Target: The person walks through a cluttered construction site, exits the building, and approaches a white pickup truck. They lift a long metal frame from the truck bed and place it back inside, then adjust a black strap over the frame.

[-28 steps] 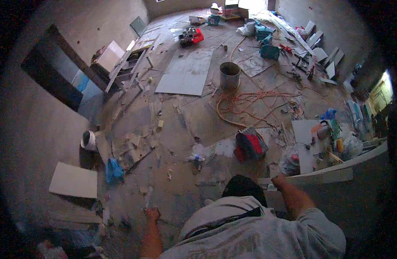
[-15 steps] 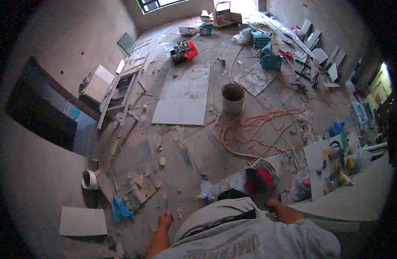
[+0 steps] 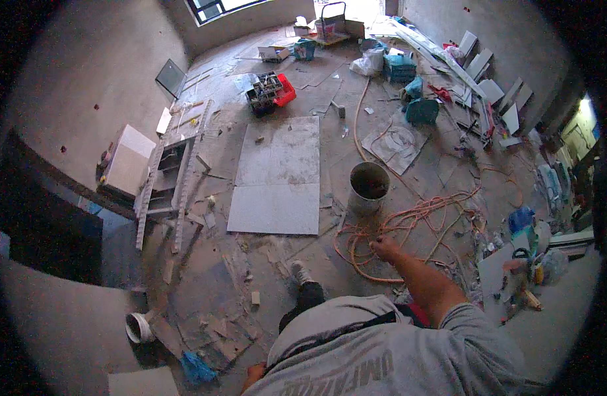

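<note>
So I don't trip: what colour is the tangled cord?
Mostly orange; the cord shows in the head view.

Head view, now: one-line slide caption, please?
The person's right hand near a tangled orange hose and an upright bucket, with a pale panel and a ladder farther left.

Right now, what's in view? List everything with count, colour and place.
bucket: one, grey, near centre
orange lines: uncounted, orange, beside bucket
floor panels: perhaps two, whitish, left of bucket
toolbox: one, red and black, beyond panels
ladder: one, greyish, left wall
tub: one, white, tipped, lower left
bag: one, blue, lower left
containers: several, teal, far floor
trolley: one, dark-handled, far end
leaning boards: several, pale, right wall
window: one, dark-framed, far wall
scraps: countless, mixed, across floor
shirt: one, grey, lower centre
shoe: one, light, near panels
right hand: one, bare, by orange lines
left hand: one, bare, lower edge
</note>
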